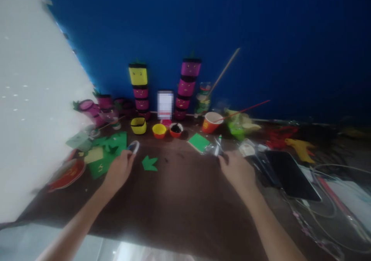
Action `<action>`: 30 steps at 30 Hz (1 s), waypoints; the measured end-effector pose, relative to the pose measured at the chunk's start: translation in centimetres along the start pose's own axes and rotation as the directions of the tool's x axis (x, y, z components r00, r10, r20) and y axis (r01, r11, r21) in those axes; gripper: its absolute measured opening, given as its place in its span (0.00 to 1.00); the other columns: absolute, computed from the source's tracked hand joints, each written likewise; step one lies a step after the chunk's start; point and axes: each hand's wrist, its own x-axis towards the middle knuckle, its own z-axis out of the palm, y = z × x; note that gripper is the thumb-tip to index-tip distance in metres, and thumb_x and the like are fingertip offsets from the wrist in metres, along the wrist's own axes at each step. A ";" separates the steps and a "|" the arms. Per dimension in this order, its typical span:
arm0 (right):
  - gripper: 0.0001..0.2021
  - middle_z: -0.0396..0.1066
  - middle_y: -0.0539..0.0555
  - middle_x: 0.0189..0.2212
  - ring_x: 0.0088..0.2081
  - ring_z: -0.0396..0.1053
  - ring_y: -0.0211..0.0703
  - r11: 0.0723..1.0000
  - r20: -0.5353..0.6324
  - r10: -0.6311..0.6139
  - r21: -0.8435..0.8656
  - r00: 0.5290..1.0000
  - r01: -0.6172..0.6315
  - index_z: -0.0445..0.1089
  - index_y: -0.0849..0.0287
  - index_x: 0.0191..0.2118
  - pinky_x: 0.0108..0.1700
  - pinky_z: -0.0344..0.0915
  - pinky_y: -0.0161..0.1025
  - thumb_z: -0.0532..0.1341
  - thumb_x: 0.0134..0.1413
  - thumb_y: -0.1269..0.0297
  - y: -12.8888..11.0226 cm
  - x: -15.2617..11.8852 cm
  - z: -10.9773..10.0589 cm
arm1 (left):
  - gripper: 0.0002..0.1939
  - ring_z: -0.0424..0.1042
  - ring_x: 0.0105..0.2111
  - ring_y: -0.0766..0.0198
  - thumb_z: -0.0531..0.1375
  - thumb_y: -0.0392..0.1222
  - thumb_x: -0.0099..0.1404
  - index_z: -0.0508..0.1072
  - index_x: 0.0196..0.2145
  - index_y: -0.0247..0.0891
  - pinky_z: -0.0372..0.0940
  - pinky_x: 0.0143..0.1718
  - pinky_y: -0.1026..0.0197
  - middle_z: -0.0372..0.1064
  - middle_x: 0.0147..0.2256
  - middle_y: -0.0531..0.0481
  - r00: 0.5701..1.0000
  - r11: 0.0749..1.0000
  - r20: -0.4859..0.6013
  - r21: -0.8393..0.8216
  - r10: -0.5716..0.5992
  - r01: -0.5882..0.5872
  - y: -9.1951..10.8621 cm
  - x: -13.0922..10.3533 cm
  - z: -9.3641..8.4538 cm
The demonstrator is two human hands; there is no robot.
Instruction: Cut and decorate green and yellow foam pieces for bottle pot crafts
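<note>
My left hand (119, 166) is closed on a pale ring-shaped thing (133, 146), blue on its inner side, that looks like a roll of tape. A cut green leaf shape (150, 163) lies just right of that hand, and green sheets (114, 145) lie to its left. My right hand (237, 170) is low over the table with its fingers pinched together. At its fingertips is a slim white pen-like thing (217, 148) with a green end. Blur hides whether the fingers hold it. A green square of paper (198, 142) lies beyond.
At the back stand two stacked purple figures (186, 87) (141, 93), a phone (165, 105), a yellow box (138, 126), small cups (159, 131) and a red cup (212, 122) holding a stick. A black tablet (291, 174) and cables lie right; a red fan-shaped piece (68, 174) lies left.
</note>
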 end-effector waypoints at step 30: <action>0.16 0.68 0.60 0.45 0.48 0.67 0.45 0.511 -0.453 -0.623 0.382 0.638 0.770 0.66 0.58 0.50 0.48 0.68 0.45 0.53 0.56 0.74 -8.1 -1.5 3.3 | 0.09 0.70 0.32 0.63 0.57 0.45 0.61 0.70 0.36 0.39 0.66 0.35 0.62 0.72 0.30 0.48 0.795 0.709 0.057 -0.493 0.605 -0.504 7.4 0.4 5.7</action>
